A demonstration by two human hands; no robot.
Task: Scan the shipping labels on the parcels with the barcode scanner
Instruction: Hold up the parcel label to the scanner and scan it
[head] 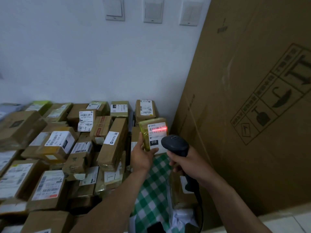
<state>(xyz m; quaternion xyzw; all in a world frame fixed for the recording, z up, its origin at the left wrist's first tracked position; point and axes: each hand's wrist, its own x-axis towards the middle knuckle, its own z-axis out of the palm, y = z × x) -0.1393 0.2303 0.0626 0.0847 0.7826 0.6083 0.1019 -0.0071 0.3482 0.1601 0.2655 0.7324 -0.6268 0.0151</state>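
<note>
Fingers [152, 150] of the left hand [143, 158] hold a small parcel [145, 132] up beside the pile of parcels [67, 148], label [157, 134] turned to the barcode scanner [175, 145], which the right hand [186, 163] grips and aims close so its red line [159, 128] lands on the bars.

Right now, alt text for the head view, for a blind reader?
The left hand holds up a small parcel while the right hand aims a black scanner whose red line crosses its label's barcode. Labelled parcels lie piled at left.
</note>
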